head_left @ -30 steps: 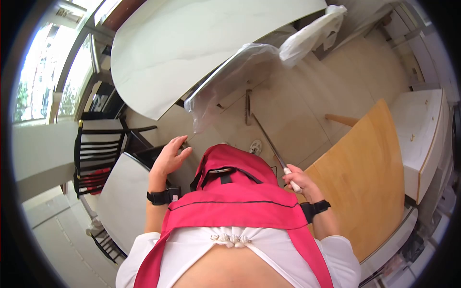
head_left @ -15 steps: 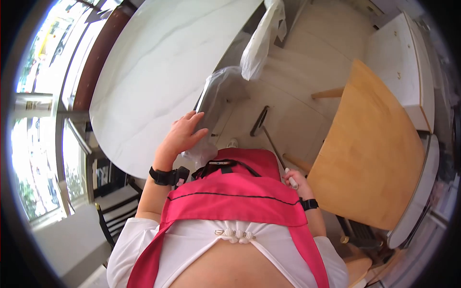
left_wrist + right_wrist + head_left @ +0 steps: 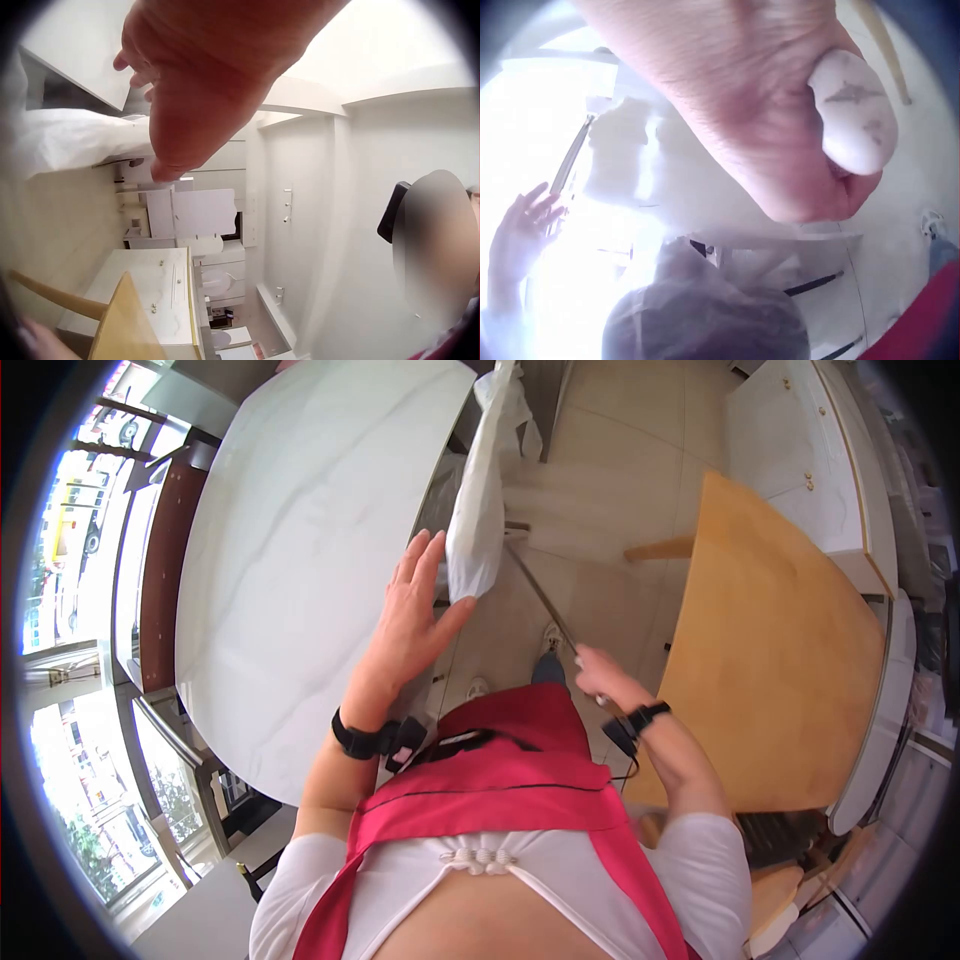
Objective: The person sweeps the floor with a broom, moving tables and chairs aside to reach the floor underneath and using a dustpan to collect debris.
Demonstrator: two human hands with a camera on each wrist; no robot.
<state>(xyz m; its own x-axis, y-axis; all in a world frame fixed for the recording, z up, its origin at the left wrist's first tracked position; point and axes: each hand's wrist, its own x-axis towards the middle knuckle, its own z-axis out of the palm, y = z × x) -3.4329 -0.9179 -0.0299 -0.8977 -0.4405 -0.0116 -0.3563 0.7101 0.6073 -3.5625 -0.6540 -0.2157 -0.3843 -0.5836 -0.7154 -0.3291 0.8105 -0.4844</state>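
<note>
My right hand [image 3: 605, 672] grips the white handle [image 3: 859, 112] of a long thin metal pole [image 3: 540, 592]; the rounded handle end pokes out of the fist in the right wrist view. The pole slants down to a narrow crossbar head [image 3: 517, 532] near the floor, partly behind a white plastic bag [image 3: 475, 525]. My left hand [image 3: 408, 625] is raised with fingers extended and thumb spread, by the edge of the marble-patterned table [image 3: 290, 560]. Its fingertips overlap that edge in the head view, and the thumb reaches the bag's lower end. Nothing shows in the left palm.
A wooden chair [image 3: 770, 660] stands to the right, its leg [image 3: 660, 548] jutting toward the tiled floor [image 3: 610, 490]. Behind it is a white cabinet [image 3: 800, 470]. Windows [image 3: 95, 760] line the left side. My shoes [image 3: 552, 638] show below a red apron [image 3: 490, 800].
The view has turned and shifted toward the marble-patterned table. My left hand has reached forward beside the bag. The right hand has moved forward with the pole, its crossbar now farther off.
</note>
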